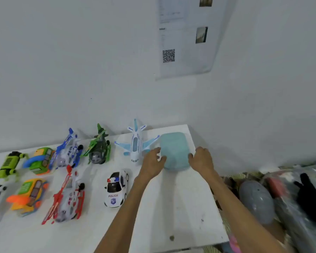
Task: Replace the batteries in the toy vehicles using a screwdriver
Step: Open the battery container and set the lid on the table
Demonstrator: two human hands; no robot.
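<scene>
A light blue lidded box [174,148] stands at the far right corner of the white table [181,207]. My left hand [152,162] grips its left side, thumb over the near corner. My right hand [202,158] grips its right side, fingers curled over the edge. Toy vehicles lie to the left: a white and blue airplane [136,144], a white police car [116,189], a green helicopter [98,147], a blue and white helicopter [68,149] and a red and white helicopter [67,196]. No screwdriver or batteries show.
More toys fill the table's left end: a green robot vehicle [8,164], a green and blue toy [40,160] and an orange and green one [28,195]. Bags and a grey egg-shaped thing [256,199] lie beyond the right edge. A wall stands behind.
</scene>
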